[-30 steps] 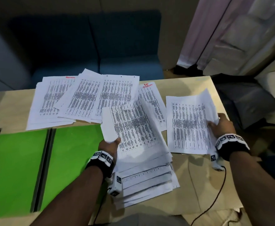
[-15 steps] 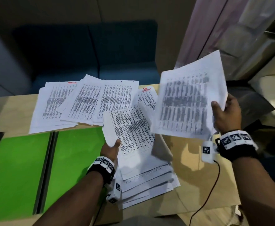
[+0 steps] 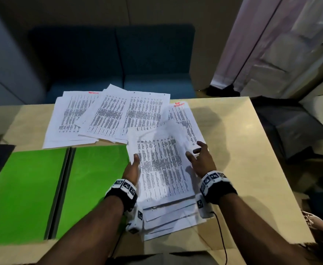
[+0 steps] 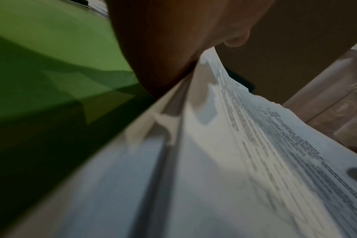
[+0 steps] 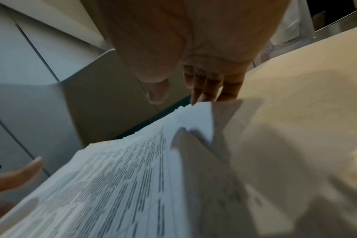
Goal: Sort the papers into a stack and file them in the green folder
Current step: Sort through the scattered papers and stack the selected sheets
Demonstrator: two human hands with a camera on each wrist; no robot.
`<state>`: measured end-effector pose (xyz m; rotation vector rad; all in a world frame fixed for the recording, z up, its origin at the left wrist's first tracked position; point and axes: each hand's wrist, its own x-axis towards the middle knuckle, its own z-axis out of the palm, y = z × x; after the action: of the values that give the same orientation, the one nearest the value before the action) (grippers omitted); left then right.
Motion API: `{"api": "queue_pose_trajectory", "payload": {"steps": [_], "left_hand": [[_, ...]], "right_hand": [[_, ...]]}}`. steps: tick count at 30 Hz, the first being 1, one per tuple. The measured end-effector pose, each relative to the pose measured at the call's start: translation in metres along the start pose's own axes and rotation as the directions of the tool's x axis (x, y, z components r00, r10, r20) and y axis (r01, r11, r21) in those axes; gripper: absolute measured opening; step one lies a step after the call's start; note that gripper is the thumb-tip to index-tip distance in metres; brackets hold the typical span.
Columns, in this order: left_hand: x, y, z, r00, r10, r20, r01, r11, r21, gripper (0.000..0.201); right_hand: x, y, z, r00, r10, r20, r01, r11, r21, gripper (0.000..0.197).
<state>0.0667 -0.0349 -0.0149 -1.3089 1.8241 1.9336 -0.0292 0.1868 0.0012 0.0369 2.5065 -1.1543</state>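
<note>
- Left hand (image 3: 132,169) grips the left edge of the stack (image 3: 162,169), thumb lying on the top sheet and fingers hidden under the paper — the left wrist view shows the palm (image 4: 163,48) tight against the sheet edges.
- Right hand (image 3: 200,159) rests over the stack's right edge with fingers spread and nearly straight; the right wrist view shows the fingertips (image 5: 206,90) at the far corner of the sheets, pinching nothing.
- Stack: thin white sheets, densely printed in dark columns, unevenly squared — lower sheets fan out toward the near edge of the desk (image 3: 242,150).
- Folder (image 3: 42,188): bright green, smooth, lying open and flat just left of the stack, a dark spine strip between its two rectangular leaves.
- Loose papers (image 3: 109,117): more printed white sheets overlapping at angles behind folder and stack, two with red marks at the top.
- Desk: pale wood-look top, matte.
- Sofa (image 3: 118,64): dark blue, behind the desk.
</note>
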Motion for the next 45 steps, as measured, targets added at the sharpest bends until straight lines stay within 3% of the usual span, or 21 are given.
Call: {"api": "queue_pose_trajectory", "payload": {"steps": [5,8,15,18,23,25,31,38,45], "left_hand": [[-0.003,0.0,0.002,0.992,0.121,-0.019,-0.12,0.992,0.041,0.059],[-0.008,-0.001,0.003,0.979,0.187,-0.08,-0.176,0.976,0.128,0.059],[0.008,-0.011,-0.003,0.971,0.169,-0.169,-0.141,0.976,0.165,0.043],[0.011,-0.003,-0.017,0.961,0.166,-0.221,-0.147,0.984,0.098,0.038],[0.016,-0.001,-0.059,0.944,0.192,-0.269,-0.176,0.981,0.084,0.033],[0.019,-0.009,-0.072,0.945,0.181,-0.274,-0.165,0.983,0.079,0.03],[0.019,-0.03,-0.083,0.944,0.169,-0.284,-0.15,0.985,0.086,0.029],[0.011,-0.037,-0.088,0.932,0.085,-0.353,-0.085,0.996,0.014,0.038],[0.013,-0.043,-0.119,0.921,0.116,-0.371,-0.091,0.992,0.084,0.036]], "right_hand": [[0.001,0.013,0.013,1.0,0.01,0.027,0.0,0.933,-0.359,0.049],[-0.005,0.01,0.017,0.994,-0.071,0.077,0.098,0.893,-0.439,0.029],[0.004,0.023,0.002,0.999,0.029,-0.015,-0.033,0.942,-0.333,0.024],[0.001,0.029,0.003,0.994,0.099,-0.05,-0.11,0.929,-0.354,0.033],[-0.011,0.021,0.022,0.996,0.083,-0.034,-0.089,0.847,-0.524,0.063],[-0.017,0.018,0.032,0.998,0.059,-0.038,-0.07,0.81,-0.582,0.066],[-0.022,0.019,0.04,0.999,0.031,-0.028,-0.041,0.81,-0.586,0.036],[-0.021,0.033,0.031,0.999,0.045,-0.016,-0.047,0.856,-0.515,0.037],[-0.021,0.024,0.038,0.999,-0.022,0.049,0.044,0.853,-0.521,0.028]]}}
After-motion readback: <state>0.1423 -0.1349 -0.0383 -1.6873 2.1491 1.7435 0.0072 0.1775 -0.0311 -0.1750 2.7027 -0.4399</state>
